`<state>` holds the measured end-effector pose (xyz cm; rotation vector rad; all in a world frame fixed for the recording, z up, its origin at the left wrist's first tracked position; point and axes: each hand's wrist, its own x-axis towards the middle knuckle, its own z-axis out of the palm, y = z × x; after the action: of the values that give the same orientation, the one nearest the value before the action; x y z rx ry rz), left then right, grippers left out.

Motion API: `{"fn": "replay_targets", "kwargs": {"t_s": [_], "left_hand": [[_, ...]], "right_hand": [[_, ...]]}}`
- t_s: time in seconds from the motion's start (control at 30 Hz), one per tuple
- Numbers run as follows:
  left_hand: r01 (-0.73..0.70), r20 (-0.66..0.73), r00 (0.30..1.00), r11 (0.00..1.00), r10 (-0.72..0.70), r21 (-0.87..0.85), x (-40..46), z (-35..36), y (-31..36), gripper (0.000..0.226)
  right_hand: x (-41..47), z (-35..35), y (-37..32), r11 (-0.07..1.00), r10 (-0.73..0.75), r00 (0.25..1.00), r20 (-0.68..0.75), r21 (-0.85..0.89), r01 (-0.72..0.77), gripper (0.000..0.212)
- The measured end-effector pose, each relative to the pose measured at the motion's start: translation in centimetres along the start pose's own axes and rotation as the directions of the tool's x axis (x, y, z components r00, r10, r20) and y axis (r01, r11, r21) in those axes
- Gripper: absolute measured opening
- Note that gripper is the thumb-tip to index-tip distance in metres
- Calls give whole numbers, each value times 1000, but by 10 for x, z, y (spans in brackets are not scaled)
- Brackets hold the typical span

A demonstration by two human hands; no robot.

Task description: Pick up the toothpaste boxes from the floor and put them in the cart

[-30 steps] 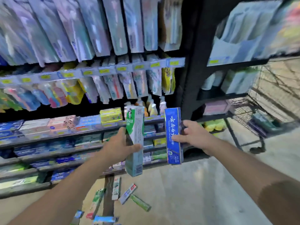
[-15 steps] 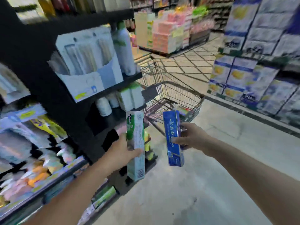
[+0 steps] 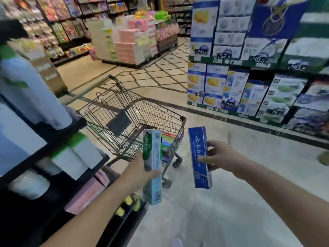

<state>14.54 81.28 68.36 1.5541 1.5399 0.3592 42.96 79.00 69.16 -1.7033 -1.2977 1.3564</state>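
Nearest to us, both our forearms reach forward and up toward the cart (image 3: 135,111), the left one rising from the lower left, the right one from the lower right. Our left hand (image 3: 140,171) grips the green and white toothpaste box (image 3: 152,168) around its middle, thumb curled across the front face and fingers wrapped behind; the box stands upright, its top end level with the cart's near rim and its lower end hanging below our hand. Our right hand (image 3: 219,157) pinches the blue toothpaste box (image 3: 200,157) from its right edge, thumb on the printed front and fingers behind it; this box is also upright, tilted slightly, and sits just right of the cart's near corner, apart from the green one. Neither box is inside the cart; both are held in the air in front of it. Within the wire basket, low at the near end, colourful packages (image 3: 166,139) lie on the bottom. Left of the cart stands a dark shelf unit (image 3: 53,157) carrying white bottles and pink packs. Right of the cart and beyond it, stacked blue and white cartons (image 3: 231,86) fill a display. Beyond the cart, pink stacked goods (image 3: 130,45) stand on the tiled floor (image 3: 160,72).
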Motion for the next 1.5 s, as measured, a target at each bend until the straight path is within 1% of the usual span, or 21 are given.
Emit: {"fn": "replay_targets", "kwargs": {"t_s": [0.07, 0.27, 0.4, 0.47, 0.63, 0.73, 0.83, 0.9, 1.0, 1.07, 1.17, 1.33, 1.5], "left_hand": [[-4, 18, 1000, 1000, 4, -29, 37, -7, 14, 47], [-4, 98, 995, 999, 0, 32, 143, -20, 49, 50], [-17, 124, 992, 998, 9, 66, 200, -18, 70, 53], [-11, 128, 992, 999, 4, 54, 229, -14, 80, 54], [52, 82, 995, 998, -54, 22, 290, -7, 100, 52], [134, 29, 991, 991, -133, -9, 314, -6, 116, 53], [205, -27, 978, 978, -206, -41, 328, -8, 129, 49], [236, -64, 969, 971, -239, -46, 336, -10, 134, 49], [307, -122, 940, 946, -318, -100, 350, -14, 133, 46], [343, -130, 924, 929, -360, -137, 357, -18, 128, 45], [378, -146, 906, 915, -397, -140, 368, -28, 119, 46], [429, -152, 874, 879, -462, -206, 391, -57, 90, 45], [455, -133, 852, 841, -507, -293, 410, -78, 57, 40]], "right_hand": [[26, -15, -13, 1000, 31, 999, -28, 0, -31, 46], [105, -49, -31, 996, 88, 992, -91, 34, -85, 44], [150, -73, -28, 991, 129, 988, -81, 54, -124, 45], [177, -89, -26, 989, 145, 986, -78, 54, -141, 46], [255, -129, -30, 988, 146, 989, -8, 42, -146, 48], [302, -150, -40, 992, 127, 991, 44, 13, -128, 45], [348, -162, -49, 992, 122, 985, 118, -31, -119, 46], [376, -162, -55, 992, 112, 978, 177, -72, -100, 47], [416, -153, -65, 989, 104, 963, 249, -126, -74, 46], [436, -142, -70, 987, 110, 952, 286, -148, -70, 45], [467, -123, -74, 979, 128, 934, 335, -193, -65, 45], [515, -83, -80, 943, 177, 926, 333, -327, -63, 39], [560, -47, -83, 849, 228, 917, 326, -529, -23, 43]]}}
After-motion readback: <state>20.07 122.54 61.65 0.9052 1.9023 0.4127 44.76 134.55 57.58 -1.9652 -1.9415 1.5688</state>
